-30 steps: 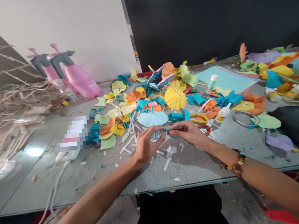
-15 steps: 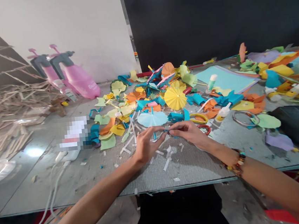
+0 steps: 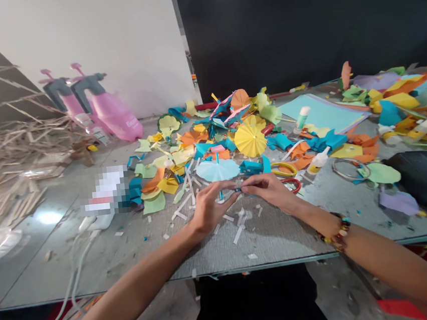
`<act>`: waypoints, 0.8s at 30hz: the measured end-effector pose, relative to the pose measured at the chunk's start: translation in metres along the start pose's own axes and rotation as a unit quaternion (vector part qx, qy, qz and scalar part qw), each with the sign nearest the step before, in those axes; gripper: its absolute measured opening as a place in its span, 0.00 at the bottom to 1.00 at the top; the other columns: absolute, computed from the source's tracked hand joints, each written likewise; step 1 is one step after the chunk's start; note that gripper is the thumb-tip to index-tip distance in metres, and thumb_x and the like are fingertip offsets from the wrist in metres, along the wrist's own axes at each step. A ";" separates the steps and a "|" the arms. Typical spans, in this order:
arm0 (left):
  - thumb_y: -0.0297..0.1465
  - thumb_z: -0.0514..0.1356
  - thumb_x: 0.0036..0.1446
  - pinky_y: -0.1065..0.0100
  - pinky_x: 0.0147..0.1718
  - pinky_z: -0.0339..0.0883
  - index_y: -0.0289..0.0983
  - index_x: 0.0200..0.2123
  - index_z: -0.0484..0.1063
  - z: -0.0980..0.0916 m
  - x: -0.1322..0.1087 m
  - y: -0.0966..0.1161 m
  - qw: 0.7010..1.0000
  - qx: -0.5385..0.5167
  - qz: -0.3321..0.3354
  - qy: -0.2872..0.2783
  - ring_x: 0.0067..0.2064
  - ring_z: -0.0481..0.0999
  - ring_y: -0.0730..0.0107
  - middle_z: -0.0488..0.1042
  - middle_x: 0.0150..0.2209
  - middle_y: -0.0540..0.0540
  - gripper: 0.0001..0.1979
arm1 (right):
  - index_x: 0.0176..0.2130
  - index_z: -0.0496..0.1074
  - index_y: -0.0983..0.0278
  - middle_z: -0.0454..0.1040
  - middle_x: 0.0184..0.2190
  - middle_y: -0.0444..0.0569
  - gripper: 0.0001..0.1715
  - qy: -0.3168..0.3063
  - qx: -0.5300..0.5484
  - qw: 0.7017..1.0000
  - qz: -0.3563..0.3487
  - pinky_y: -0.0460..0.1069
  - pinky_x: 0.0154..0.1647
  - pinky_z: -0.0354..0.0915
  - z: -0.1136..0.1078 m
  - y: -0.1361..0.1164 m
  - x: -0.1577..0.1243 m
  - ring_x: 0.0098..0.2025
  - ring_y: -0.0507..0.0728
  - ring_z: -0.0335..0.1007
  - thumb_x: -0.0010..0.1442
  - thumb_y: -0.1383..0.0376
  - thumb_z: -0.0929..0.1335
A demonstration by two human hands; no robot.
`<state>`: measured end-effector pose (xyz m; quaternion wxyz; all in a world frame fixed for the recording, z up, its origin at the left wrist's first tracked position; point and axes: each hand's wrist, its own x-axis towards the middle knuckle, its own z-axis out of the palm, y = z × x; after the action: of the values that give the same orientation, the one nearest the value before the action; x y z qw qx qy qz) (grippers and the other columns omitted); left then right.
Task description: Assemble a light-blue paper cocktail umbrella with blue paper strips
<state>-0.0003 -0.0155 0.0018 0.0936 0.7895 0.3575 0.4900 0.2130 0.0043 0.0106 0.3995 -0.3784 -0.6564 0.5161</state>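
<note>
My left hand [image 3: 210, 204] and my right hand [image 3: 271, 189] meet at their fingertips above the middle of the table. Both are closed in a pinch on a small dark-blue piece of paper [image 3: 238, 189], mostly hidden by the fingers. Just behind my left hand stands a light-blue pleated paper umbrella [image 3: 217, 170] on a blue stick. Close beyond my right hand lie scissors with yellow and red handles [image 3: 284, 169] and a folded blue paper piece [image 3: 252, 167]. White paper strips [image 3: 239, 232] are scattered below my fingers.
A yellow pleated paper disc [image 3: 250, 140] and many coloured scraps cover the back. Glue bottles [image 3: 317, 161], a glue stick [image 3: 303, 117] and a black case [image 3: 422, 175] are on the right. Pink spray bottles [image 3: 116, 116], a cabled phone [image 3: 105, 195] and thin wooden sticks [image 3: 24, 201] stand left.
My fingertips have shifted slightly around the small blue piece, and less of it shows under my right hand. Everything else on the table stays in place.
</note>
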 end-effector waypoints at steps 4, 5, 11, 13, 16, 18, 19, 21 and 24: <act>0.27 0.68 0.59 0.68 0.43 0.77 0.40 0.44 0.76 0.000 -0.001 0.000 1.000 0.002 -0.002 -0.005 0.41 0.83 0.69 0.82 0.40 0.48 0.10 | 0.35 0.82 0.62 0.80 0.31 0.48 0.13 0.004 0.001 1.000 0.002 0.48 0.34 0.66 0.001 0.000 0.000 0.33 0.54 0.73 0.57 0.55 0.75; 0.27 0.68 0.59 0.68 0.44 0.77 0.40 0.44 0.76 0.000 -0.001 0.000 1.000 0.004 -0.003 -0.006 0.41 0.83 0.69 0.82 0.40 0.48 0.10 | 0.35 0.82 0.63 0.80 0.31 0.48 0.14 0.005 0.001 1.000 0.002 0.48 0.34 0.66 0.001 0.000 0.000 0.33 0.54 0.73 0.57 0.55 0.75; 0.27 0.68 0.59 0.69 0.45 0.76 0.41 0.47 0.76 0.000 0.000 0.002 1.000 0.009 -0.005 -0.008 0.42 0.83 0.70 0.82 0.41 0.48 0.13 | 0.35 0.82 0.63 0.80 0.31 0.48 0.14 0.005 -0.009 1.000 -0.004 0.48 0.34 0.66 0.000 0.000 0.000 0.33 0.54 0.74 0.57 0.54 0.74; 0.27 0.68 0.59 0.68 0.45 0.77 0.40 0.46 0.76 0.000 0.001 0.002 1.000 0.005 -0.002 -0.009 0.42 0.83 0.69 0.82 0.41 0.48 0.12 | 0.36 0.82 0.63 0.80 0.31 0.48 0.14 0.003 -0.009 1.000 -0.005 0.48 0.33 0.66 0.000 -0.001 0.000 0.33 0.54 0.73 0.58 0.55 0.74; 0.28 0.67 0.59 0.66 0.45 0.77 0.40 0.45 0.76 0.001 0.000 0.001 1.000 0.001 -0.003 -0.008 0.42 0.83 0.68 0.82 0.41 0.47 0.11 | 0.36 0.82 0.63 0.79 0.31 0.48 0.14 0.000 -0.008 1.000 0.000 0.48 0.33 0.65 0.000 -0.002 0.000 0.32 0.53 0.73 0.58 0.54 0.74; 0.28 0.67 0.60 0.66 0.44 0.77 0.40 0.45 0.76 0.001 0.000 0.000 1.000 0.002 -0.004 -0.007 0.42 0.83 0.68 0.82 0.41 0.47 0.10 | 0.37 0.82 0.63 0.79 0.31 0.48 0.15 0.000 -0.011 1.000 0.001 0.48 0.33 0.65 0.000 -0.002 0.000 0.33 0.53 0.72 0.58 0.54 0.74; 0.28 0.67 0.60 0.65 0.44 0.77 0.40 0.45 0.76 0.001 0.000 0.000 1.000 0.003 -0.005 -0.009 0.42 0.83 0.67 0.82 0.41 0.47 0.10 | 0.37 0.81 0.63 0.79 0.31 0.48 0.15 0.000 -0.013 1.000 0.000 0.48 0.33 0.65 0.000 -0.002 0.000 0.33 0.54 0.72 0.58 0.53 0.74; 0.28 0.67 0.60 0.66 0.44 0.77 0.40 0.45 0.76 0.001 0.000 0.000 1.000 0.004 -0.005 -0.014 0.42 0.83 0.68 0.82 0.41 0.47 0.10 | 0.36 0.81 0.63 0.79 0.31 0.48 0.16 0.000 -0.015 1.000 -0.003 0.48 0.33 0.65 0.000 -0.001 0.000 0.33 0.54 0.72 0.58 0.53 0.74; 0.28 0.67 0.60 0.66 0.45 0.77 0.40 0.45 0.76 0.000 -0.001 0.000 1.000 0.008 -0.005 -0.016 0.42 0.83 0.68 0.82 0.41 0.47 0.09 | 0.35 0.80 0.63 0.78 0.31 0.47 0.15 -0.006 -0.015 1.000 -0.004 0.47 0.33 0.65 0.000 0.001 0.000 0.33 0.53 0.72 0.59 0.53 0.74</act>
<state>-0.0001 -0.0161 0.0014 0.0952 0.7963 0.3635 0.4740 0.2134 0.0042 0.0098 0.3922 -0.3788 -0.6678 0.5067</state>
